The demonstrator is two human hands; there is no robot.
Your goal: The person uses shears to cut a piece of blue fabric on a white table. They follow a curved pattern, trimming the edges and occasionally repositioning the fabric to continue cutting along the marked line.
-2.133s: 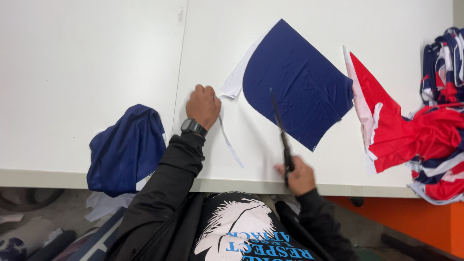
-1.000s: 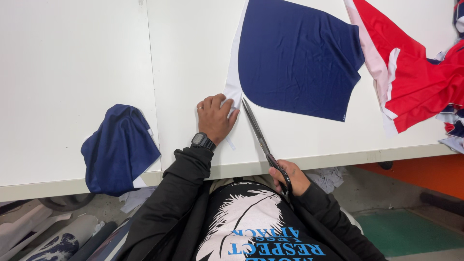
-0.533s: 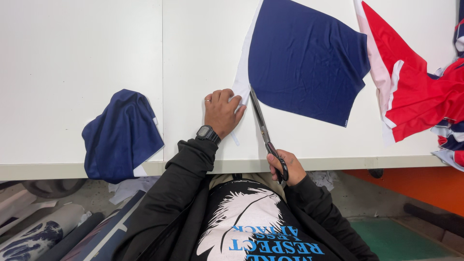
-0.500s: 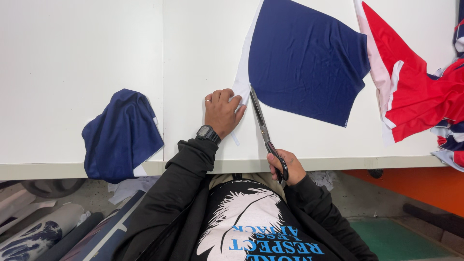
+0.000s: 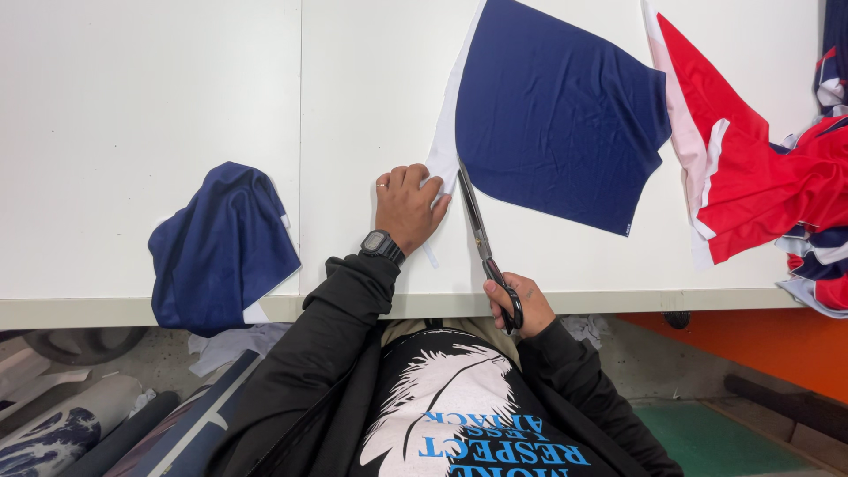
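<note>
From the head view we look straight down on a white desk (image 5: 177, 106) with a seam running down its top. Our left hand (image 5: 408, 205) lies flat on the desk, fingers spread and pressing on the white border strip (image 5: 444, 150) of a navy blue fabric panel (image 5: 556, 115), right at the panel's near left corner. A black wristwatch (image 5: 382, 245) sits on that wrist, and a ring shows on one finger.

Our right hand (image 5: 517, 300) is closed through the handles of a pair of black scissors (image 5: 481, 238) at the near edge of the desk. The blades point away from us and reach the line where the white border meets the blue cloth, just beside the left hand's fingertips. We cannot tell how far the blades are parted.

The navy panel lies spread flat across the middle of the desk, running out of the top of the picture. To its right lies a heap of red, white and navy fabric (image 5: 760, 177), touching the panel's far corner. To the left, well apart from the hands, a crumpled navy piece (image 5: 221, 247) hangs over the desk's front edge.
</note>
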